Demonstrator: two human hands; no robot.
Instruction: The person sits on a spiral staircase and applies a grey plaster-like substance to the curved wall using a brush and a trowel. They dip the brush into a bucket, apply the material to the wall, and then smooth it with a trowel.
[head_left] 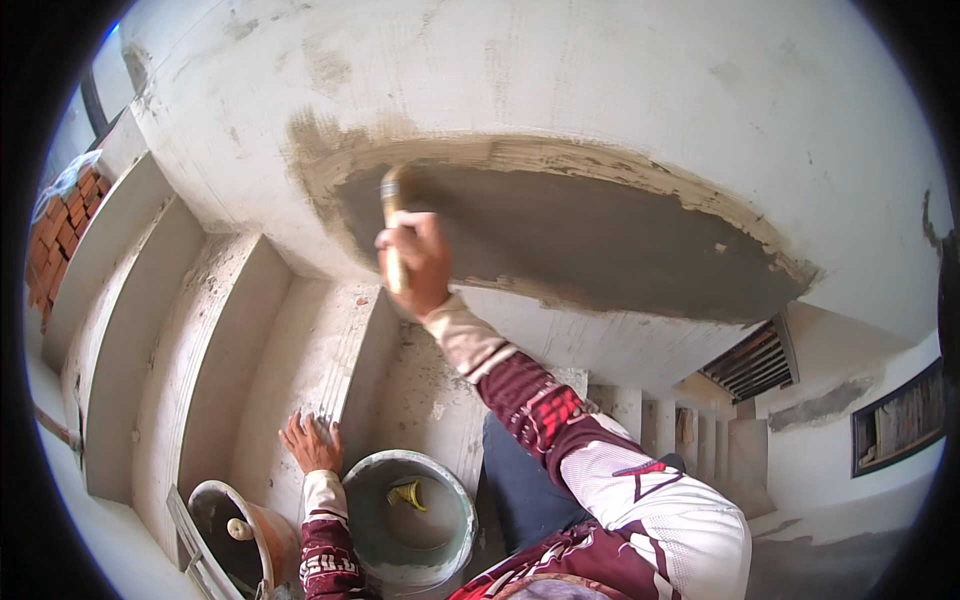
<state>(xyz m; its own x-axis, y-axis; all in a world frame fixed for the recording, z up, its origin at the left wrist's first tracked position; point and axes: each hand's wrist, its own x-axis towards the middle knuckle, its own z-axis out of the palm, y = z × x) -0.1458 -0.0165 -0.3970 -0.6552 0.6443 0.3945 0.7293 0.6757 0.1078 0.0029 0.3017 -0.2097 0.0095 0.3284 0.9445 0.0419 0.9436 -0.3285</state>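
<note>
My right hand [415, 262] is raised and shut on the wooden handle of a brush [392, 210], whose head presses against a wide patch of wet grey plaster [590, 240] on the pale wall. My left hand [310, 442] lies flat with fingers spread on a concrete stair step [300, 370], just beside a grey bucket [372, 500]. Both arms wear dark red and white patterned sleeves.
The grey bucket holds a small yellow object [408, 493]. An orange bucket [265, 535] with dark wet mix and a tool handle stands to its left. Concrete stairs [170, 330] rise at left, red bricks [65, 235] at far left. A slatted vent [755, 362] sits at right.
</note>
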